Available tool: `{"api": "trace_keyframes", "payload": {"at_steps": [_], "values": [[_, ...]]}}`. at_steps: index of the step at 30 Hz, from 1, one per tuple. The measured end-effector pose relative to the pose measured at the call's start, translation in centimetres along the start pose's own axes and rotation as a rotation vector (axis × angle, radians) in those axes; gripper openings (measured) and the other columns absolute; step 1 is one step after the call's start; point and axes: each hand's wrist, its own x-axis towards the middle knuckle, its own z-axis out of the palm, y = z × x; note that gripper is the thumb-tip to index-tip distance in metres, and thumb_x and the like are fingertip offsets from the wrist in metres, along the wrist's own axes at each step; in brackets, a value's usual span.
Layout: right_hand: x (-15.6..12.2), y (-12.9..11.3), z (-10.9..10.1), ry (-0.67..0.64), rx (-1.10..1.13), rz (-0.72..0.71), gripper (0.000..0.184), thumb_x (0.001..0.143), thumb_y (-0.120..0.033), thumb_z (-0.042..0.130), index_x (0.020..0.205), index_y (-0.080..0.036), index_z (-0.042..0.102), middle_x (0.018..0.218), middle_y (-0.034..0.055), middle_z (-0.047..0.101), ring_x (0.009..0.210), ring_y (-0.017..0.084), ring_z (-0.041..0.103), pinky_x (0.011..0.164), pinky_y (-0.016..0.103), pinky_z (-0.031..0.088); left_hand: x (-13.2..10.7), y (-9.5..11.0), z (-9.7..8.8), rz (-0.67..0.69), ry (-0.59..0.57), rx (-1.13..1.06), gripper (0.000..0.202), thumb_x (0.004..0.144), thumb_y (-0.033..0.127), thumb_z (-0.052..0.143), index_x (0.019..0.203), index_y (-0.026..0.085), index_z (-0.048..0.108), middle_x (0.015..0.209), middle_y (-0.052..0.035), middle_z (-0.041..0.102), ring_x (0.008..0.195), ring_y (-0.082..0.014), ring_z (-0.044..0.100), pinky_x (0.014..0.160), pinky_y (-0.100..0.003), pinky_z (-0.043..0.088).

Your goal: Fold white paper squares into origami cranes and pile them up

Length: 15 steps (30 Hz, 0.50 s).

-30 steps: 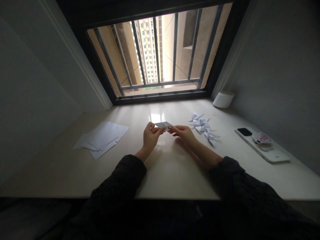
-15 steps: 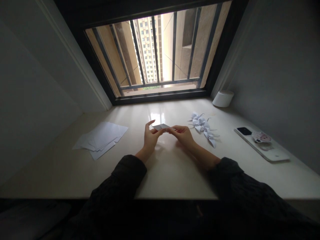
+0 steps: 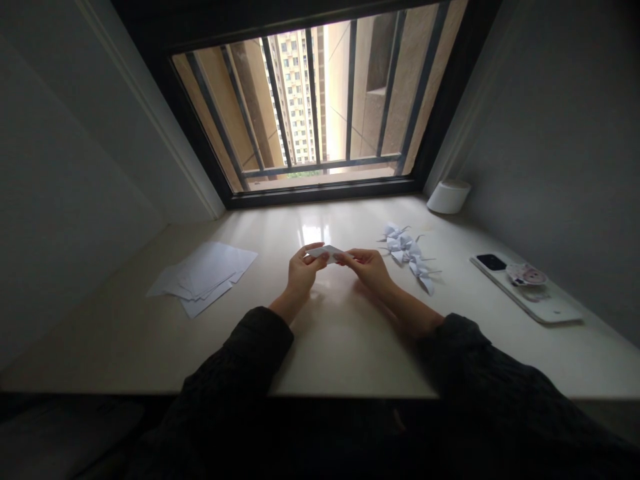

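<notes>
A small folded piece of white paper [image 3: 330, 251] is held between both hands over the middle of the pale tabletop. My left hand [image 3: 303, 270] grips its left side, the thumb on the near face and the index finger along the far edge. From the right, my right hand [image 3: 367, 265] pinches the paper between thumb and fingers. The two thumbs are close together at the paper's near side. Fingers hide part of the folds. Several folded white paper cranes [image 3: 407, 252] lie in a row just beyond my right hand.
On the left lies a loose pile of white paper sheets [image 3: 210, 270]. A phone [image 3: 530, 290] with a round grip on its back rests at the right. A white cylindrical object [image 3: 449, 196] stands by the wall, near the barred window [image 3: 320, 107].
My left index finger has come down from a raised position onto the paper's far edge. The paper has tilted, showing a brighter face. Both hands stay in about the same place.
</notes>
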Motion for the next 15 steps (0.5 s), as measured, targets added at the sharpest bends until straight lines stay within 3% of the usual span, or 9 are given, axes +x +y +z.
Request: {"api": "trace_keyframes", "payload": {"at_steps": [8,15], "values": [[0.1,0.1,0.2,0.01,0.062,0.035,0.033,0.069,-0.052,0.069,0.072,-0.02,0.075,0.067,0.0048,0.07,0.063,0.018,0.061,0.065,0.032,0.047,-0.1,0.0,-0.2,0.059,-0.028,0.027,0.052,0.064,0.037,0.077,0.109,0.017,0.061,0.084,-0.0067,0.072,0.08,-0.0183,0.067,0.079,-0.033,0.05],[0.4,0.4,-0.2,0.062,0.137,0.018,0.036,0.067,-0.046,0.073,0.093,-0.021,0.075,0.072,0.0045,0.074,0.066,0.018,0.065,0.068,0.034,0.052,0.3,-0.4,-1.0,0.198,-0.015,0.233,0.064,0.073,0.037,0.072,0.13,0.023,0.044,0.1,-0.0093,0.07,0.094,-0.0219,0.066,0.084,-0.037,0.051]]}}
